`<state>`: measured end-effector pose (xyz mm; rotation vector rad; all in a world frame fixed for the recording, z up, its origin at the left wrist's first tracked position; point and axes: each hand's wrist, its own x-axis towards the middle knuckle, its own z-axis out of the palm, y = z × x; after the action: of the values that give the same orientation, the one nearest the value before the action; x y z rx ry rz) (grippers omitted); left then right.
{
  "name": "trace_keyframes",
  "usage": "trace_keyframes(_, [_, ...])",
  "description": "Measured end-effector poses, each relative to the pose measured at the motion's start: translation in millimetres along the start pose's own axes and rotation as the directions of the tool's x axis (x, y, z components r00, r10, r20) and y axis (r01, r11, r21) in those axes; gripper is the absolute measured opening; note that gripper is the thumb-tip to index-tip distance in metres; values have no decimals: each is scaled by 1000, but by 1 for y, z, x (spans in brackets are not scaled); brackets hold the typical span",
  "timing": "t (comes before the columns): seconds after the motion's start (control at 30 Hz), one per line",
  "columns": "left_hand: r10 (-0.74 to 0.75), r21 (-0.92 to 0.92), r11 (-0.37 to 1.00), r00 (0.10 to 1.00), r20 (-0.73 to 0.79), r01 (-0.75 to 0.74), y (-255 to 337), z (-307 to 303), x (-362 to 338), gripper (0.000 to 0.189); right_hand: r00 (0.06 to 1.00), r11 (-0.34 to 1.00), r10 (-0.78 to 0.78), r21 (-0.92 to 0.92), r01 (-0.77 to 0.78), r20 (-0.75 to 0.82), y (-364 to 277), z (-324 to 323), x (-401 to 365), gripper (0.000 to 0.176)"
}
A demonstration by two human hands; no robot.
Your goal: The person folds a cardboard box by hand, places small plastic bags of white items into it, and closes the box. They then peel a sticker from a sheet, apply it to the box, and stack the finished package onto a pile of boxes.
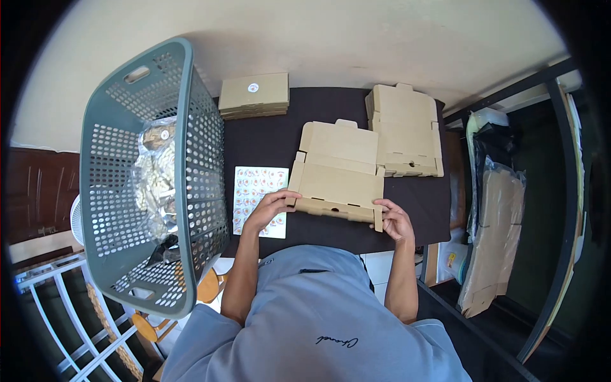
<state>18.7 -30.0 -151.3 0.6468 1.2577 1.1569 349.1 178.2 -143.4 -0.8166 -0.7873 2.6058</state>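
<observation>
An unfolded brown cardboard box (340, 181) lies on the dark table in front of me, its lid flap spread toward the wall and its front edge partly raised. My left hand (270, 209) is closed on the box's near left corner. At the near right corner, my right hand (394, 219) pinches a side flap with thumb and fingers. Beside and partly behind my left hand is a white sheet of round stickers (254, 184). Further right and back sits a pile of similar unfolded boxes (407, 127), which the box I hold slightly overlaps.
Folded boxes (254, 95), the top one bearing a round sticker, are stacked against the wall. A large grey-green perforated basket (207, 153) with plastic-wrapped items stands at left. A black metal rack (560, 108) and plastic-wrapped cardboard (493, 235) are at right. The table (254, 140) has a dark cover.
</observation>
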Motion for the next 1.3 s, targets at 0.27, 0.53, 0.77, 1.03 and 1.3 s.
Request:
trace_keyframes(0.27, [-61, -168, 986, 976, -208, 26, -21, -9, -18, 29, 998, 981, 68, -179, -70, -18, 32, 9, 39, 24])
trace_keyframes(0.53, [424, 633, 755, 864, -272, -171, -38, 23, 11, 35, 957, 362, -265, -932, -16, -120, 41, 49, 60, 32])
trace_keyframes(0.77, [321, 702, 712, 896, -307, -14, -28, 38, 11, 37, 935, 160, -341, -986, -43, -95, 48, 65, 58, 35])
trace_keyframes(1.03, [337, 747, 663, 913, -230, -56, -28, 43, 12, 37, 847, 161, -516, -986, -50, -127, 61, 55, 67, 22])
trace_keyframes(1.3, [262, 761, 648, 943, -204, -15, -33, 46, 17, 40, 783, 162, -596, -982, -102, -179, 60, 56, 70, 19])
